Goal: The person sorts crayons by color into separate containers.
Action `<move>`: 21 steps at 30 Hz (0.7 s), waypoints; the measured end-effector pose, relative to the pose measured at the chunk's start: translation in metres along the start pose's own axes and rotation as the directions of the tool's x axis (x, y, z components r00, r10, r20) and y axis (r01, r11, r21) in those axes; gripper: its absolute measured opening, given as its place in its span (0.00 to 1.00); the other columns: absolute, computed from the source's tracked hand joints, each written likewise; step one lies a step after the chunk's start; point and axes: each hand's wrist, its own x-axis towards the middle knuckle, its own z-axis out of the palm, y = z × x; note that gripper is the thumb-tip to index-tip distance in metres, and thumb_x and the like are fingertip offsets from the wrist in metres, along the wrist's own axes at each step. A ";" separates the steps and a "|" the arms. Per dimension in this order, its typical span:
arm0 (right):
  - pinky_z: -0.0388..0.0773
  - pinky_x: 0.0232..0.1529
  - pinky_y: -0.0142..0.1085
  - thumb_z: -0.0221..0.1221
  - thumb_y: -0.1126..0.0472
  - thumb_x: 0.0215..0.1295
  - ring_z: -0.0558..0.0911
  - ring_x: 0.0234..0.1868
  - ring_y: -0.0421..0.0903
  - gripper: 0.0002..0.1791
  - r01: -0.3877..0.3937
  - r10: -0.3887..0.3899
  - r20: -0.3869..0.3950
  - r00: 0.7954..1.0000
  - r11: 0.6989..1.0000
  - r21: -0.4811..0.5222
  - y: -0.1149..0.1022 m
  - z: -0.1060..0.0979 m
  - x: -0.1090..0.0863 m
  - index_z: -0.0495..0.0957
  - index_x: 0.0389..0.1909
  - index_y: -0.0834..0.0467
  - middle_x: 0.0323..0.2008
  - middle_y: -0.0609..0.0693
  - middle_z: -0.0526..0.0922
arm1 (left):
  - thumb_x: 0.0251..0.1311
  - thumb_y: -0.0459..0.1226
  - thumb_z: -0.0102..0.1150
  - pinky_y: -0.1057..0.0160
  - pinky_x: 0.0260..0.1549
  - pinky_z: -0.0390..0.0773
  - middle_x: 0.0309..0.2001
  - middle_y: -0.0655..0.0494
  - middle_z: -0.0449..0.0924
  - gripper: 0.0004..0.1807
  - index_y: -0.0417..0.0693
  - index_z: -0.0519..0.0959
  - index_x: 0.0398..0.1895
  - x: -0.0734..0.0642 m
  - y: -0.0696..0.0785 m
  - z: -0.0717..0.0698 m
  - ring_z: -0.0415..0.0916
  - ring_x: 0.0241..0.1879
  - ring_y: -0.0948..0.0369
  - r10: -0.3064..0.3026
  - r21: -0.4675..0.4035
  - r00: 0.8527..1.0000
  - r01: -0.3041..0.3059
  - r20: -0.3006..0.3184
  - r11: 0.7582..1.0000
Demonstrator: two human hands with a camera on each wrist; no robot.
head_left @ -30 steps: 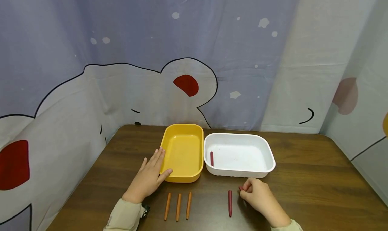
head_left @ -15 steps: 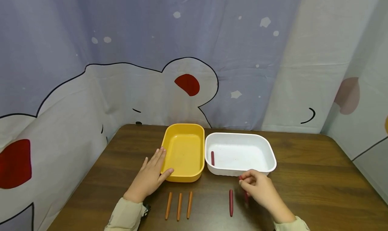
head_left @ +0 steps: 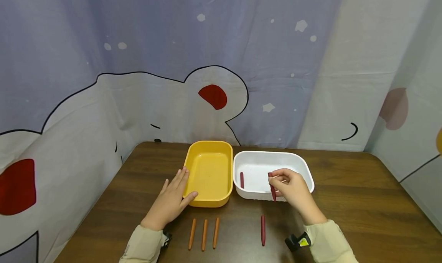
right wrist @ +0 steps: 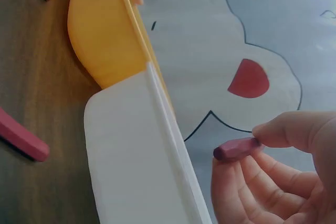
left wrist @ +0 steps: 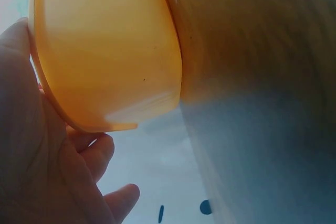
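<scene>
In the head view my left hand [head_left: 169, 203] rests with straight fingers along the left rim of a yellow tray [head_left: 207, 180]. The left wrist view shows the fingertips against the outside of that tray [left wrist: 110, 61]. My right hand [head_left: 295, 190] pinches a dark red crayon [head_left: 273, 192] between thumb and fingers over the front edge of a white tray [head_left: 248, 195]. The crayon [right wrist: 236, 149] appears above the rim in the right wrist view. Another dark red crayon [head_left: 242, 180] lies inside the white tray, at its left end.
One dark red crayon [head_left: 263, 230] lies on the brown table [head_left: 352, 201] in front of the white tray. Three orange-brown crayons [head_left: 204, 235] lie side by side before the yellow tray. The trays stand next to each other; a printed curtain [head_left: 165, 105] hangs behind the table.
My right hand has lifted a dark red crayon off the table and carried it forward, up over the white tray's front rim. The left hand has stayed on the yellow tray.
</scene>
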 end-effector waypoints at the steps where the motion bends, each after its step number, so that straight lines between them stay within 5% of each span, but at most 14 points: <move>1: 0.85 0.29 0.35 0.64 0.67 0.65 0.84 0.28 0.40 0.13 0.003 -0.003 -0.004 1.000 1.000 -0.003 0.000 0.002 0.004 0.81 0.47 0.71 0.31 0.54 0.86 | 0.75 0.59 0.46 0.33 0.72 0.47 0.80 0.44 0.46 0.45 0.37 0.50 0.80 0.000 0.000 0.000 0.44 0.79 0.48 -0.001 -0.001 1.000 0.001 -0.001 1.000; 21: 0.84 0.23 0.36 0.64 0.67 0.62 0.83 0.20 0.42 0.10 -0.086 0.088 0.010 0.996 0.987 -0.136 0.024 0.043 0.070 0.78 0.40 0.69 0.26 0.55 0.83 | 0.75 0.59 0.46 0.33 0.72 0.47 0.80 0.44 0.46 0.45 0.37 0.49 0.80 0.001 0.000 -0.001 0.43 0.79 0.49 -0.003 0.000 1.000 0.003 0.013 1.000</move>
